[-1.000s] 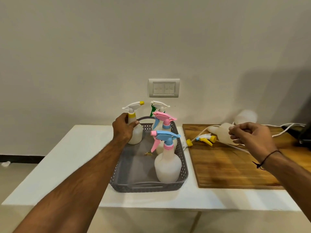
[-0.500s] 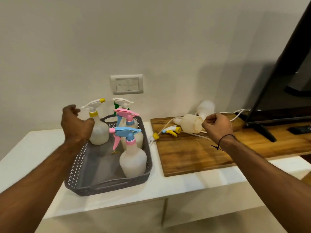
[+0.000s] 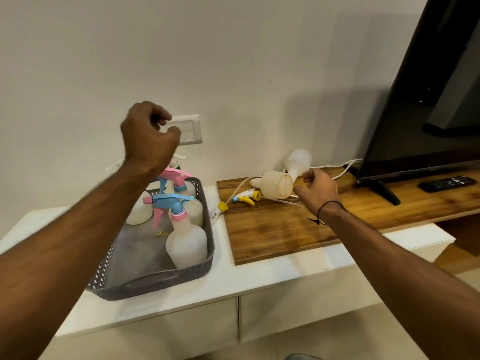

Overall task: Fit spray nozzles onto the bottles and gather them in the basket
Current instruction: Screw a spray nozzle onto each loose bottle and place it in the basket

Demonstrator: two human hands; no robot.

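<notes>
Two hands seen: left hand point(image 3: 149, 137) curled, nothing held, now lifted above basket point(image 3: 166, 278); right hand point(image 3: 315, 189) loosely curled beside lying bottle point(image 3: 275, 184), nothing gripped.

Only one view is given, taken from a camera worn on the person's head. The scene is seen from above the near edge of the counter point(image 3: 272, 279), looking forward and down toward the wall point(image 3: 233, 61) behind it. Both forearms are seen entering from the bottom corners, so the counter is viewed from close, within arm's reach. The wide lens is shown by the bowed counter edges. The frame is tilted, with the counter's far edge rising to the right. A television point(image 3: 428, 113) is cut off by the right edge.
</notes>
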